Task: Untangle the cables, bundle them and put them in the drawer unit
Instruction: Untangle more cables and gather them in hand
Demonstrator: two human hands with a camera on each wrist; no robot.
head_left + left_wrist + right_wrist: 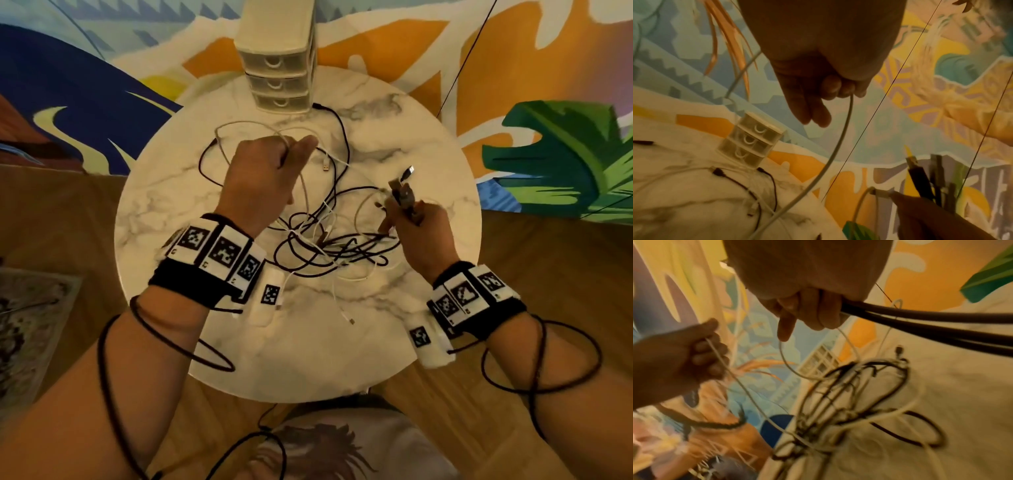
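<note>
A tangle of black and white cables [329, 240] lies in the middle of the round marble table [428, 144]. My left hand [270, 168] is raised over the table's far left part and pinches a white cable [840, 142] that runs down into the tangle. My right hand [418, 226] is lifted at the right and grips a bunch of black cable ends [402, 192], with USB plugs sticking up past the fingers. In the right wrist view the black cables [931, 324] leave my fist [813, 311] toward the right. The cream drawer unit [279, 68] stands at the table's far edge, its three drawers closed.
Loose white cable ends [346, 315] trail toward the table's near edge. A black plug [318, 106] lies beside the drawer unit. A painted mural wall rises behind the table, wooden floor lies around it, and a rug [30, 329] sits at the left.
</note>
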